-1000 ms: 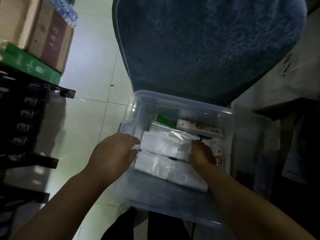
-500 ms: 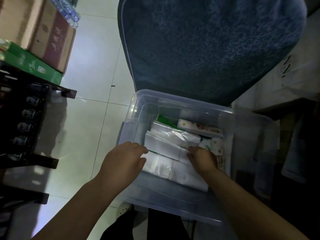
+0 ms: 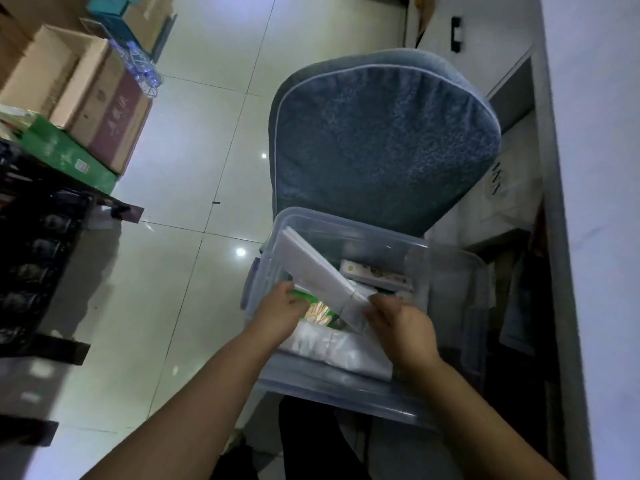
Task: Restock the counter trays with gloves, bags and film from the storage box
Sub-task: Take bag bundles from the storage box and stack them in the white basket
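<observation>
Whereas both hands lay flat in the storage box [image 3: 346, 221] half a second ago, the right hand [image 3: 401, 327] now pinches one white bundle [image 3: 318, 268] by its near end, tipped up toward the far left corner, and the left hand's [image 3: 277, 315] fingers [image 3: 289, 289] curl round the green packet [image 3: 317, 315] uncovered beneath, probably gloves, ready to lift out.

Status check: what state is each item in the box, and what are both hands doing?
storage box: open, no lid on it.
tilted white bundle: near end pinched by the right hand, far end angled up.
green pack: in the box, gripped by the left hand.
flat white bundle: lying along the near wall.
long carton: lying at the far side.
</observation>
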Demonstrator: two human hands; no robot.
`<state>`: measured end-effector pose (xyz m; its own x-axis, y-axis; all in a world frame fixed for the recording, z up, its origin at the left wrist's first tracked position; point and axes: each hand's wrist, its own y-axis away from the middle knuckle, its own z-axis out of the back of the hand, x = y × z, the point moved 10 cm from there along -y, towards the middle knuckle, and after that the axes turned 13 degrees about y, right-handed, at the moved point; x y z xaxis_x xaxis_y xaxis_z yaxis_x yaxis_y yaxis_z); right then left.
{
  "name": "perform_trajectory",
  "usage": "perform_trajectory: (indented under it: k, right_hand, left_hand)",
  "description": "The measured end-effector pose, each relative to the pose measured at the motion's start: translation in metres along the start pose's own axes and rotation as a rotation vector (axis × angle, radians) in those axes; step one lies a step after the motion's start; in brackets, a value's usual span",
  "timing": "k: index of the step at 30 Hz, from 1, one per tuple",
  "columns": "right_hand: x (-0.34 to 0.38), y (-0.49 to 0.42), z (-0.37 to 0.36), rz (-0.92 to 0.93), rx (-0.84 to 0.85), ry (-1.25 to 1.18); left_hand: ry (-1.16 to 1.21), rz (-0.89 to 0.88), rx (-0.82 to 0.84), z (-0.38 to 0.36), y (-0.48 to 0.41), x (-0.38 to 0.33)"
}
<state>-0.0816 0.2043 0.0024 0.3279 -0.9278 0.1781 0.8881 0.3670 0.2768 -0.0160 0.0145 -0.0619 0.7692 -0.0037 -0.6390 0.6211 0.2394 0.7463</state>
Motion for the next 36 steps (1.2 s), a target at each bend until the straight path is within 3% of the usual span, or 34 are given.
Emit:
perform_trajectory:
  k: [3, 5, 7, 10, 14, 18, 23, 30, 36]
  right_hand:
    - [0.007, 0.009, 0.015, 0.015, -0.005, -0.145]
    - [0.007, 0.010, 0.016, 0.012, 0.007, -0.299]
    - [0.006, 0.009, 0.012, -0.013, 0.028, -0.446]
    - [0.003, 0.001, -0.007, -0.069, 0.096, -0.582]
    - [-0.002, -0.023, -0.049, -0.132, 0.179, -0.546]
    - [-0.019, -0.032, -0.125, -0.192, 0.397, -0.287]
    - [-0.024, -0.025, -0.208, -0.080, 0.672, -0.058]
    - [-0.015, -0.033, -0.260, -0.003, 0.758, 0.058]
    - [-0.012, -0.037, -0.251, 0.013, 0.739, 0.102]
  left_hand:
    - [0.747, 0.170, 0.089, -0.009, 0.002, -0.002]
    - [0.996, 0.185, 0.115, -0.008, 0.001, -0.010]
    - [1.087, 0.152, 0.082, 0.000, -0.001, -0.017]
    - [1.077, 0.051, 0.000, 0.017, -0.001, -0.030]
    - [0.981, -0.135, -0.055, 0.041, -0.004, -0.053]
    - [0.689, -0.299, -0.211, 0.072, -0.016, -0.070]
    - [0.686, -0.387, -0.267, 0.087, -0.038, -0.072]
    - [0.663, -0.418, -0.265, 0.092, -0.062, -0.066]
    - [0.646, -0.430, -0.282, 0.085, -0.062, -0.075]
